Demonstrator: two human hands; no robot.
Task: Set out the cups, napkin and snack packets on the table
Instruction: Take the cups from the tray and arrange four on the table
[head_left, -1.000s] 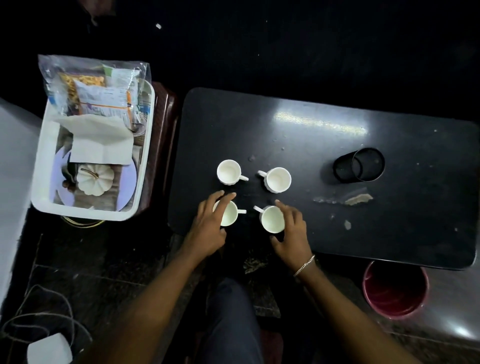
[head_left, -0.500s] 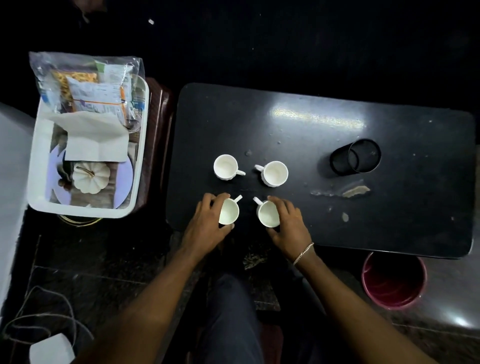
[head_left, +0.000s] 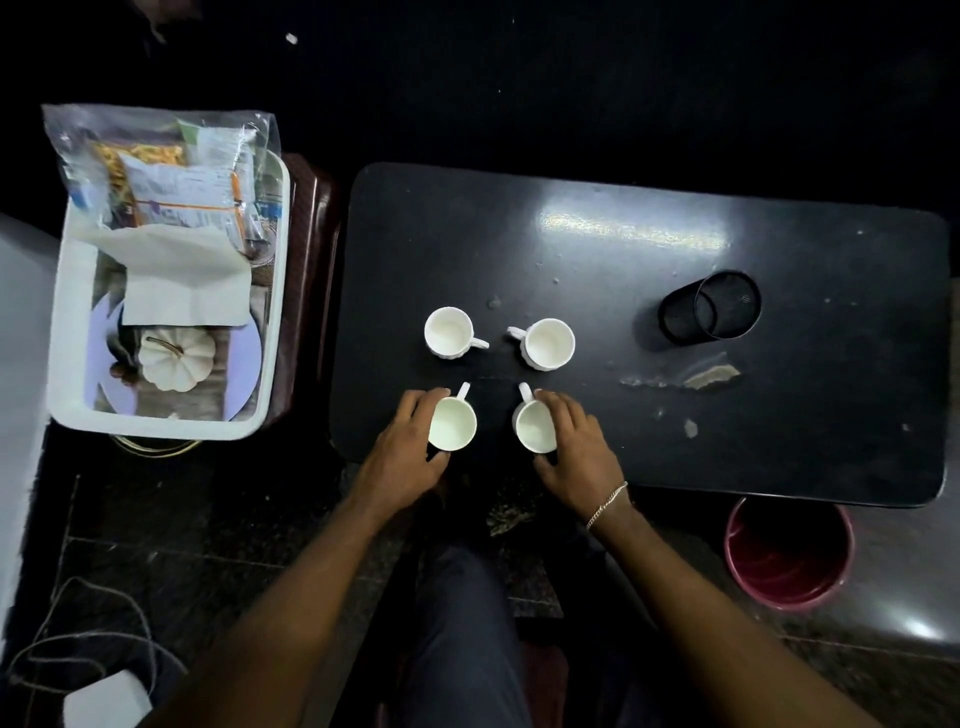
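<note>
I see four white cups on the dark bench (head_left: 727, 441) in a square: my left hand (head_left: 410, 452) wraps the near-left cup (head_left: 453, 427), my right hand (head_left: 576, 449) wraps the near-right cup (head_left: 534, 427), with the far-left cup (head_left: 448, 332) and far-right cup (head_left: 548, 343) standing free beyond. The napkin (head_left: 187, 283) and snack packets (head_left: 171, 171) lie in the white tray (head_left: 67, 338) to the left, off the bench.

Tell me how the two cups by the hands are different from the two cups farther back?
The near cups each have a hand on them, left hand and right hand; the far cups stand untouched. Near handles point away from the person; far handles point sideways toward each other. All four are white, empty, upright.
</note>
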